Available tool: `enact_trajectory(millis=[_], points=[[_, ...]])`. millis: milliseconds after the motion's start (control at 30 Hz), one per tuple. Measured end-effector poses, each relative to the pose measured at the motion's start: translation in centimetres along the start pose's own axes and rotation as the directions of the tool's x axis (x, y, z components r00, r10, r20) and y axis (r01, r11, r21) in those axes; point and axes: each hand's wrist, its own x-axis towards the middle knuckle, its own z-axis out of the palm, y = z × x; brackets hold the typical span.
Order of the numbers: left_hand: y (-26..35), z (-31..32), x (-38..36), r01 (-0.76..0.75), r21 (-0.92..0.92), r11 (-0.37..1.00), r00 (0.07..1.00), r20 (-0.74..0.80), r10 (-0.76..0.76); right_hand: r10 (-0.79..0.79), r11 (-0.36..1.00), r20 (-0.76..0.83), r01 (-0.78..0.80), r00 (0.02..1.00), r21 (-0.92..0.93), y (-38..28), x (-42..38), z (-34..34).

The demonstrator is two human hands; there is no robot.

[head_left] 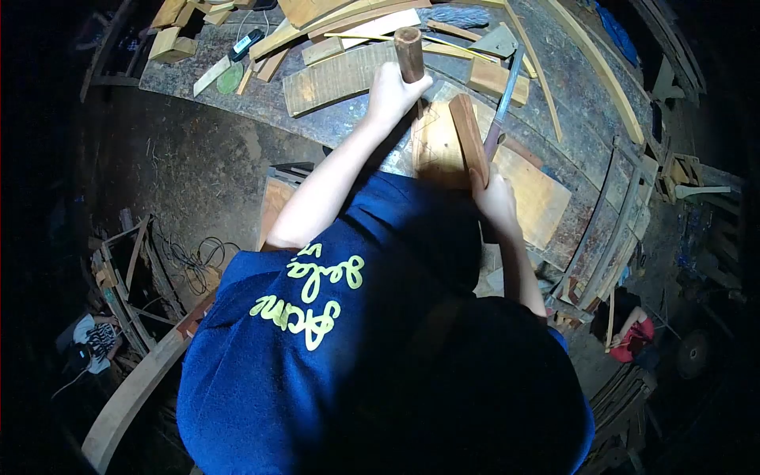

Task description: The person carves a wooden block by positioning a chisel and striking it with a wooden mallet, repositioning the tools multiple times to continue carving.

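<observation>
My left hand (pixel 396 93) is closed round a thick, round wooden piece (pixel 409 54) that stands up above the workbench (pixel 340 131). My right hand (pixel 497 202) is closed at the lower end of a brown wooden piece (pixel 469 138). Beside it, a long narrow metal tool (pixel 509 91) slants up from near the same hand; whether my fingers also touch it is unclear. Between my hands lies a light board (pixel 435 142) with pencil lines. To the right of my right hand is another pale board (pixel 536 198).
A curved grey plank (pixel 340 81), a wood block (pixel 499 81) and long curved strips (pixel 598 67) lie around the bench. Cut blocks (pixel 172 45) sit at its back left. Two other people (pixel 96 344) (pixel 632 336) are low at either side.
</observation>
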Motion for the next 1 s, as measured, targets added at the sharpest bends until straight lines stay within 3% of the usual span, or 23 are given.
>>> enact_trajectory(millis=[67,133,233,300,400,500,567,600,667,700,800,833,933,1000], points=[[0.0,0.0,-0.2,0.004,0.012,1.000,1.000,-0.008,-0.004,0.002,0.999,0.006,-0.002,1.000,0.041,-0.3,0.3,-1.4],[0.1,0.1,-0.2,0.004,0.023,1.000,1.000,-0.018,-0.004,-0.172,0.980,-0.144,0.184,0.974,0.072,-1.1,1.1,-3.5],[-0.1,0.3,-0.3,0.004,-0.004,1.000,1.000,0.009,-0.004,-0.268,0.959,-0.264,0.282,0.927,0.014,-4.3,2.1,-7.9],[0.1,0.5,-0.2,-0.027,0.029,0.999,1.000,0.009,0.027,-0.404,0.890,-0.373,0.453,0.835,0.050,-6.8,2.2,-11.1],[0.7,0.5,-0.4,-0.005,0.014,1.000,1.000,0.011,0.004,-0.446,0.876,-0.323,0.481,0.835,0.033,-10.9,0.9,-16.2],[1.3,0.2,-0.7,-0.013,0.023,1.000,1.000,-0.007,0.014,-0.584,0.761,-0.448,0.649,0.677,-0.011,-13.4,0.2,-18.5],[1.0,0.3,-0.8,-0.007,0.032,0.999,1.000,-0.011,0.008,-0.667,0.642,-0.543,0.763,0.510,-0.072,-14.2,0.9,-18.5],[0.9,0.3,-0.8,0.000,0.045,0.999,1.000,-0.005,0.001,-0.652,0.680,-0.478,0.733,0.589,-0.024,-14.7,0.4,-18.4],[0.9,0.4,-0.9,-0.008,0.028,1.000,0.999,-0.037,0.009,-0.645,0.763,-0.166,0.618,0.746,-0.186,-13.9,1.5,-17.0],[1.0,0.3,-0.9,-0.009,0.010,1.000,0.999,-0.045,0.009,-0.634,0.717,-0.010,0.583,0.773,-0.382,-14.0,1.2,-16.2],[1.2,0.1,-0.8,-0.009,0.002,1.000,0.998,-0.063,0.009,-0.650,0.622,0.080,0.589,0.756,-0.516,-15.4,1.4,-18.2],[1.1,0.1,-1.1,0.002,0.015,1.000,0.998,-0.059,-0.001,-0.649,0.621,0.087,0.592,0.756,-0.514,-15.8,1.9,-18.8],[1.1,0.2,-1.1,0.015,0.048,0.999,0.998,-0.055,-0.013,-0.731,0.607,-0.097,0.579,0.675,-0.544,-17.6,2.5,-21.0],[1.1,0.3,-1.0,0.001,0.054,0.999,0.998,-0.064,0.003,-0.835,0.545,-0.225,0.698,0.502,-0.463,-18.3,3.6,-22.2]])
